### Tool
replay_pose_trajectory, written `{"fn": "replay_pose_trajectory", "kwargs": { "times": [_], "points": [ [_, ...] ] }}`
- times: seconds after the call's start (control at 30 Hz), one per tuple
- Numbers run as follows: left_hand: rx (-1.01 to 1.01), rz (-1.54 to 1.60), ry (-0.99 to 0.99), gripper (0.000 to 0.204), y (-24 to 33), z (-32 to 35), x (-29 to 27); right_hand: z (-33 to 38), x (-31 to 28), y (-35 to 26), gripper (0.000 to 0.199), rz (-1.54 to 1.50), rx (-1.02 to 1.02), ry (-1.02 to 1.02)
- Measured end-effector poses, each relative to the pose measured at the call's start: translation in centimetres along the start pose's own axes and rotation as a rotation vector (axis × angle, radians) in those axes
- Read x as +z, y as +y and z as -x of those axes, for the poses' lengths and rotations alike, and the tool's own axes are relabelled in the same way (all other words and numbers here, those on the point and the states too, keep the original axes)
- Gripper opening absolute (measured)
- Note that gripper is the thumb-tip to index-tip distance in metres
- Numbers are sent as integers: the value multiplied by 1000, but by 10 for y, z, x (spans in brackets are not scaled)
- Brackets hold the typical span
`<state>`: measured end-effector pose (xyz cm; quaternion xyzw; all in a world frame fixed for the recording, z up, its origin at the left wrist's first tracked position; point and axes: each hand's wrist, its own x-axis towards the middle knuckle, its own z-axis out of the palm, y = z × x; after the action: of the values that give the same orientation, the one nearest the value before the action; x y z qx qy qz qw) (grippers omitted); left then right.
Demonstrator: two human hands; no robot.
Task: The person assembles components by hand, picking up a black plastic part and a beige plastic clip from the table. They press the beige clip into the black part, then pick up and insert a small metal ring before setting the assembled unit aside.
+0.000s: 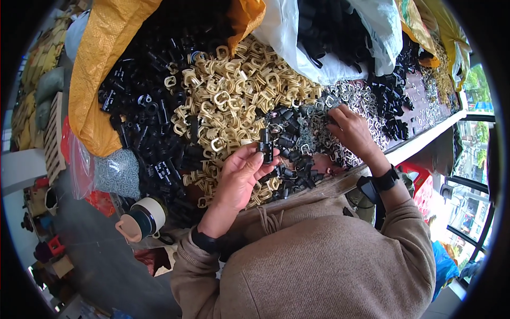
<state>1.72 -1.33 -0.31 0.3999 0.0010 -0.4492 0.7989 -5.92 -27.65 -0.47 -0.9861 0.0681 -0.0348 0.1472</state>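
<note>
While raised, left hand [239,175] around black clip [265,144].

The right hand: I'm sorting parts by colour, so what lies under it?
The right hand rests on a heap of small silver-grey metal clips, with black plastic pieces beside them. What sits directly beneath the palm is covered.

The only view comes from a camera on the person's head, and it looks steeply down and forward over the chest to the table [419,143], which is close below. The fisheye lens bends the straight edges and leaves a dark rim around the round picture. The left hand [239,178] and right hand [353,133] sit near the middle, and both forearms enter from the lower part.
</note>
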Motion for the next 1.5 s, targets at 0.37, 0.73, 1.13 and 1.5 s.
{"fn": "replay_pose_trajectory", "kwargs": {
  "times": [0.37,0.73,1.13,1.5],
  "points": [
    [-9,-13,32,23,4,-2,-2,3,3,10,8,-215,-66,44],
    [1,-24,49,23,2,-1,-2,1,1,2,9,-135,-195,55],
    [-21,-83,-43,25,-1,0,3,-4,-15,-25,13,-1331,310,-416],
    [7,-47,-176,32,-6,-2,6,-18,-9,-69,13,-1496,82,-731]
  ]
}}
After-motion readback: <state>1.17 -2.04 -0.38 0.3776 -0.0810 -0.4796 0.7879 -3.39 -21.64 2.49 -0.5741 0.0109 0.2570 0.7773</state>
